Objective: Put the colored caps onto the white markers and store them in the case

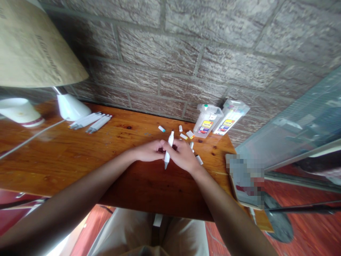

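Observation:
A white marker pen (168, 152) stands nearly upright over the wooden table (80, 156), gripped between both hands at the table's middle. My left hand (149, 151) closes on its lower part from the left. My right hand (182, 153) wraps round it from the right, fingers curled. Several loose marker caps (183, 136) lie just beyond the hands. A bunch of white markers (90, 121) lies at the back left.
Two clear plastic marker cases (210, 121) lean against the brick wall at the back right. A lamp base (70, 106) with its cord and a white bowl (20, 112) stand at the back left. The table's right edge borders a glass pane.

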### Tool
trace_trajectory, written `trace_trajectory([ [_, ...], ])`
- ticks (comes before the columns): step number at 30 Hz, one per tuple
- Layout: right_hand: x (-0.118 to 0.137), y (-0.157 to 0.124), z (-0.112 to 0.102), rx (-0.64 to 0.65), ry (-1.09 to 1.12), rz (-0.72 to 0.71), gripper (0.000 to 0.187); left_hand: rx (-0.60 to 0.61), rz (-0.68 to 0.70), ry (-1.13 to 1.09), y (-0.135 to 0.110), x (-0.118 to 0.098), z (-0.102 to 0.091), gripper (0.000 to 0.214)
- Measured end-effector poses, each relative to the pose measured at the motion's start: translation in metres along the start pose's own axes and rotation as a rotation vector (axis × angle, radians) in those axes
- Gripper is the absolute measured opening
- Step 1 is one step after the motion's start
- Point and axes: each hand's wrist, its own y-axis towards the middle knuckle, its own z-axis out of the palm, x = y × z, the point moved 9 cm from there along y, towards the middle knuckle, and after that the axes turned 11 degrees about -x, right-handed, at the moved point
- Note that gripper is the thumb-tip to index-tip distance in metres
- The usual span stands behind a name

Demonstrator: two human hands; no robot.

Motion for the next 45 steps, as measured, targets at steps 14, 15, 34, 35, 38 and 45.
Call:
trace_trajectory([
  [14, 0.002, 0.0, -0.001, -0.002, -0.026, -0.012, 0.053, 0.008, -0.007, 0.024, -0.001, 0.002, 0.0, 0.023],
  [15, 0.002, 0.0, -0.001, -0.002, -0.032, -0.012, 0.053, 0.009, -0.007, 0.022, -0.001, 0.002, 0.0, 0.023],
  [34, 0.017, -0.008, 0.004, 0.018, -0.26, -0.167, 0.047, -0.051, 0.003, 0.037, -0.003, -0.006, -0.005, 0.02],
  [35, 0.018, -0.008, 0.004, 0.019, -0.266, -0.176, 0.046, -0.056, 0.002, 0.038, -0.003, -0.005, -0.006, 0.02],
  [38, 0.018, -0.008, 0.005, 0.024, -0.261, -0.186, 0.046, -0.057, 0.004, 0.034, -0.003, -0.006, -0.006, 0.021],
  [45, 0.018, -0.009, 0.006, 0.029, -0.25, -0.194, 0.04, -0.055, 0.011, 0.047, -0.003, -0.005, -0.005, 0.021],
])
